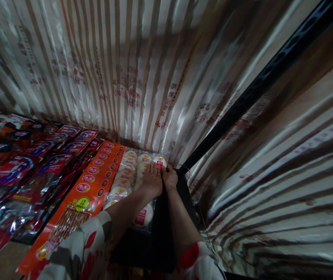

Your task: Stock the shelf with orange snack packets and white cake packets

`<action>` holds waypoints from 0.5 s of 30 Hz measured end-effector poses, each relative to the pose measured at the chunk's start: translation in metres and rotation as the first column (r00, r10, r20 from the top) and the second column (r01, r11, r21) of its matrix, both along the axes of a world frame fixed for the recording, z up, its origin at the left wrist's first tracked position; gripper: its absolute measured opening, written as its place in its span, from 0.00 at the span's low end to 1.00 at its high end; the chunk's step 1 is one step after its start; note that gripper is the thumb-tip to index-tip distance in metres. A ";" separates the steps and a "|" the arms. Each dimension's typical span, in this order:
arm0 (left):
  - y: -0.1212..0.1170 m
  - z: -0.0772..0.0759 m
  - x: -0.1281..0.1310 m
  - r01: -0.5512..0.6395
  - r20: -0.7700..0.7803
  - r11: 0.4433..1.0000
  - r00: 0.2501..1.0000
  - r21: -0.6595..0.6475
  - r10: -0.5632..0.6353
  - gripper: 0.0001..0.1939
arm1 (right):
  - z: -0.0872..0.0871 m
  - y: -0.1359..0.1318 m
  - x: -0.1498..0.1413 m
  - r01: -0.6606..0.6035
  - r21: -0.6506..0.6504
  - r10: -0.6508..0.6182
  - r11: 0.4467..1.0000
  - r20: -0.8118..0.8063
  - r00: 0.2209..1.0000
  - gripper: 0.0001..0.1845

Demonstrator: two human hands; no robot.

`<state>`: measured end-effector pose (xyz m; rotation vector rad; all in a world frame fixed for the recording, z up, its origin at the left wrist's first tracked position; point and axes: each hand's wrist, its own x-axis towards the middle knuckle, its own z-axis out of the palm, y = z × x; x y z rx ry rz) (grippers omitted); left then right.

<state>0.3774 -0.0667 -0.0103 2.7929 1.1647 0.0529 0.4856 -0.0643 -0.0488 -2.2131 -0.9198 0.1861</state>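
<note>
My left hand [152,179] lies flat, palm down, on clear packs of round white buns [125,175] with red labels, lined up in rows on a dark shelf. My right hand [170,177] is right beside it at the far right end of the rows, fingers curled at the edge of the last bun pack [159,161]; what it grips is hard to make out. Both forearms reach forward from floral sleeves.
Orange snack packets [95,177] lie in a column left of the buns, with dark red foil packets [35,163] further left. Shiny striped plastic curtains [143,70] hang behind and to the right. A black shelf post [260,85] runs diagonally up right.
</note>
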 end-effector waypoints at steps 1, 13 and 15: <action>0.000 -0.001 0.000 -0.001 -0.001 1.000 1.000 -0.007 0.001 0.31 | 0.001 0.000 -0.001 0.008 -0.002 -0.008 1.000 0.008 1.000 0.20; 0.002 -0.002 0.002 -0.022 0.030 1.000 0.999 -0.019 0.022 0.28 | -0.004 -0.001 -0.001 0.033 0.064 -0.034 0.997 0.020 0.999 0.23; 0.002 0.000 0.002 -0.022 0.052 1.000 0.998 -0.015 0.022 0.27 | -0.004 -0.005 -0.003 0.043 0.133 -0.044 0.990 0.009 0.999 0.25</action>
